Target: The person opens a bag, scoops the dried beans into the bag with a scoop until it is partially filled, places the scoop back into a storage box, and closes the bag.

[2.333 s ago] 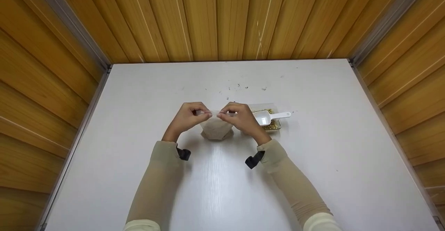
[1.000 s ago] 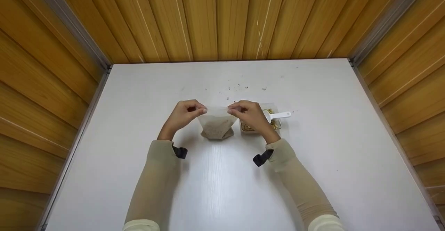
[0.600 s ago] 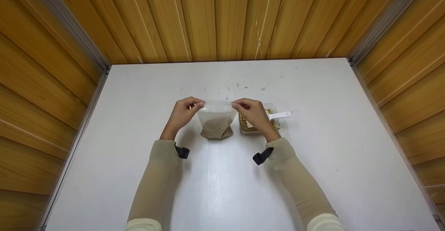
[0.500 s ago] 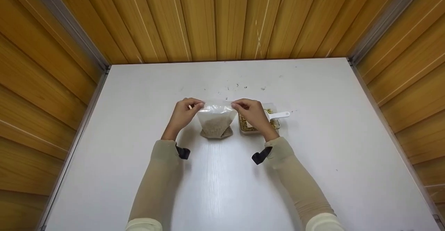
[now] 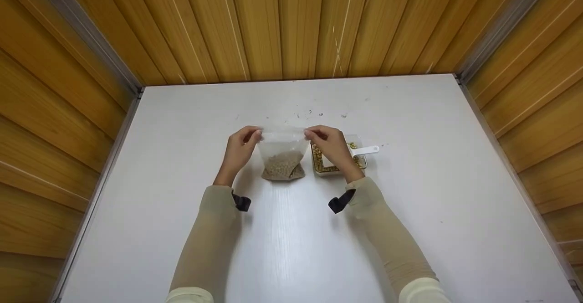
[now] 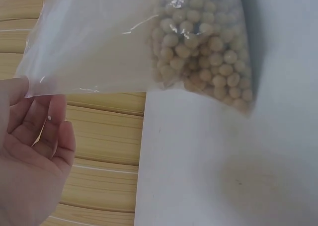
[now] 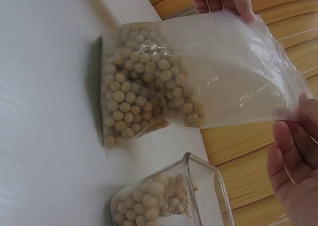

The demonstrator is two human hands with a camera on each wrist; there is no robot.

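A clear plastic bag point(image 5: 281, 155) stands on the table, its lower part filled with round, pale soybeans point(image 7: 131, 104). My left hand point(image 5: 238, 151) pinches the top left corner of the bag between thumb and fingers. At the opposite top corner, my right hand point(image 5: 331, 147) pinches the film the same way. The top edge is stretched flat between both hands, and in the right wrist view the upper half of the bag point(image 7: 233, 77) holds no beans. One lower corner of the bag is folded across the beans.
Right of the bag, partly behind my right hand, is a clear square container point(image 5: 324, 172) of soybeans. A white scoop point(image 5: 365, 150) lies across it, handle pointing right. Small dark specks point(image 5: 320, 114) dot the white table point(image 5: 182, 125) further back. Wood-patterned walls point(image 5: 298, 29) enclose it.
My hands have moved apart and away from me, from the middle of the bag's top edge to its corners. The bag has spread wider and stands taller, showing the beans.
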